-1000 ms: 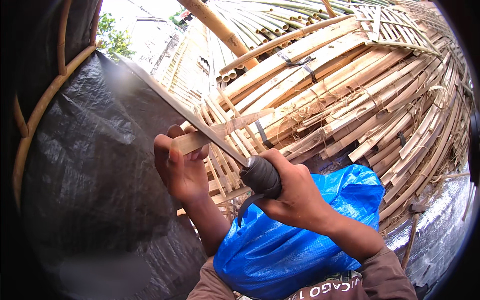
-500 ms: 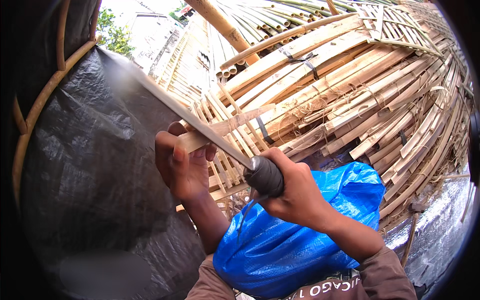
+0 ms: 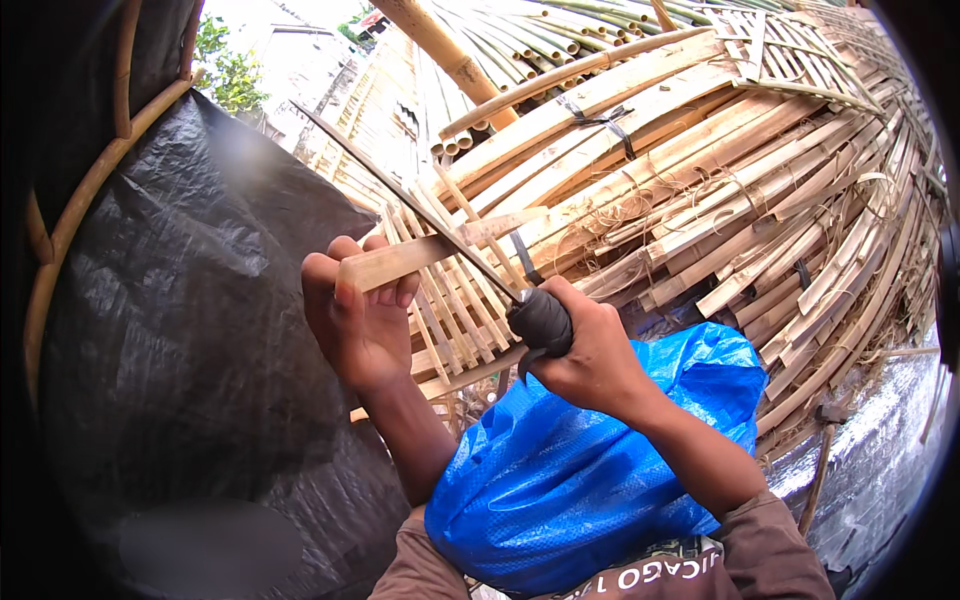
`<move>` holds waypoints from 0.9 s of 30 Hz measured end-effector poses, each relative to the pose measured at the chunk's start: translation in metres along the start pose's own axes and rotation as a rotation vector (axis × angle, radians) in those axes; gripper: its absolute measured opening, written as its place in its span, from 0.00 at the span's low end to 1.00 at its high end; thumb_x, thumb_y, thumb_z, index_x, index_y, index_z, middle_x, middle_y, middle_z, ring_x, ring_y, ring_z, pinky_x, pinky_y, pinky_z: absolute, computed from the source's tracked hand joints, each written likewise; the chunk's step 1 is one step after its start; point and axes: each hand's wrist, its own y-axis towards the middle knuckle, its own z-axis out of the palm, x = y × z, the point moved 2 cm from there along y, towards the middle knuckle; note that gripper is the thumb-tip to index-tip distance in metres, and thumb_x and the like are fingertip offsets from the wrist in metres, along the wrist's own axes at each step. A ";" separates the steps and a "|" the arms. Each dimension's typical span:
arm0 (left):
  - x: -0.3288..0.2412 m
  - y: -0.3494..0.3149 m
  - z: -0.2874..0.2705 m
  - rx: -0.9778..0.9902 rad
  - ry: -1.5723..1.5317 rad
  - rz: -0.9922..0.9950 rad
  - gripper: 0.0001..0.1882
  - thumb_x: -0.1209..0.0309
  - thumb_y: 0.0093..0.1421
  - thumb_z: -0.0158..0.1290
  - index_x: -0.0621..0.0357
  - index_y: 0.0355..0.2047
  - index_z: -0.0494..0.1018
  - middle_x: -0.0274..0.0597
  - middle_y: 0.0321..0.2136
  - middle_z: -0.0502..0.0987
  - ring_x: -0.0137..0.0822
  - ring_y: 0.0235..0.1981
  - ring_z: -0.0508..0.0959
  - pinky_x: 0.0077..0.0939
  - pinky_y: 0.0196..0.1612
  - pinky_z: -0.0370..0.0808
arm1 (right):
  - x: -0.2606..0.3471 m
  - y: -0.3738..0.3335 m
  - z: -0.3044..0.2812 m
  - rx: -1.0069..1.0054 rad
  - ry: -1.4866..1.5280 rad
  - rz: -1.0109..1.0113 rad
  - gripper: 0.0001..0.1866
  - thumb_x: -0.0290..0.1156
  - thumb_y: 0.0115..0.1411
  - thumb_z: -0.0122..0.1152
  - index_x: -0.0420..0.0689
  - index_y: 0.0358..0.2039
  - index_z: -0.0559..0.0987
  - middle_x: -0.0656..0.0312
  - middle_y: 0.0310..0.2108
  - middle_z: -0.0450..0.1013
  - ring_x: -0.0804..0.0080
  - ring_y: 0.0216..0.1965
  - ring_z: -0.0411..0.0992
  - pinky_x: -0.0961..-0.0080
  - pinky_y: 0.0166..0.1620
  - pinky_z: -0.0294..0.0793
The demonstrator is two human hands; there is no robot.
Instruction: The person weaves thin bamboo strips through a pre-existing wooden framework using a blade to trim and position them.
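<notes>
My left hand (image 3: pixel 362 310) grips one end of a flat bamboo strip (image 3: pixel 400 263), thumb on top and fingers curled beneath. The strip's pointed far end reaches to the right. In my right hand (image 3: pixel 598 350) is a long machete (image 3: pixel 405 197), held by its handle wrapped in black tape. Its thin blade slants up and to the left, edge-on to the view, and crosses over the strip near its middle. Whether the blade bites into the bamboo cannot be made out.
A blue plastic sheet (image 3: pixel 590 480) covers my lap. Bundled split bamboo (image 3: pixel 700 200) lies ahead and right, with a slatted bamboo piece (image 3: pixel 450 320) closer. Green bamboo poles (image 3: pixel 540 45) lie behind. Black sheeting (image 3: pixel 200 330) hangs at left; a hammer (image 3: pixel 828 425) is at the right.
My right hand has shifted slightly right and up, and the machete blade has turned steeper and more edge-on. My left hand with the strip has moved a little to the left.
</notes>
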 end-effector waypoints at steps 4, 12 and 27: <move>-0.002 -0.002 -0.001 -0.050 0.018 -0.009 0.14 0.64 0.67 0.49 0.50 0.28 0.56 0.31 0.25 0.56 0.26 0.26 0.59 0.22 0.27 0.60 | 0.021 0.001 -0.002 0.048 -0.023 0.017 0.20 0.27 0.44 0.67 0.41 0.39 0.73 0.49 0.27 0.76 0.51 0.31 0.78 0.64 0.35 0.74; 0.001 0.000 -0.010 -0.033 -0.046 0.003 0.14 0.64 0.67 0.49 0.48 0.28 0.56 0.30 0.25 0.56 0.26 0.27 0.59 0.20 0.28 0.60 | -0.045 0.011 0.001 -0.050 -0.100 0.151 0.18 0.31 0.47 0.65 0.40 0.39 0.74 0.44 0.28 0.77 0.43 0.34 0.77 0.58 0.36 0.75; 0.001 -0.006 0.013 -0.198 -0.006 -0.004 0.11 0.65 0.68 0.47 0.57 0.47 0.65 0.30 0.28 0.64 0.21 0.27 0.64 0.17 0.29 0.65 | 0.019 -0.008 0.021 -0.001 0.144 -0.121 0.26 0.27 0.44 0.68 0.44 0.45 0.69 0.45 0.26 0.75 0.40 0.32 0.76 0.53 0.34 0.74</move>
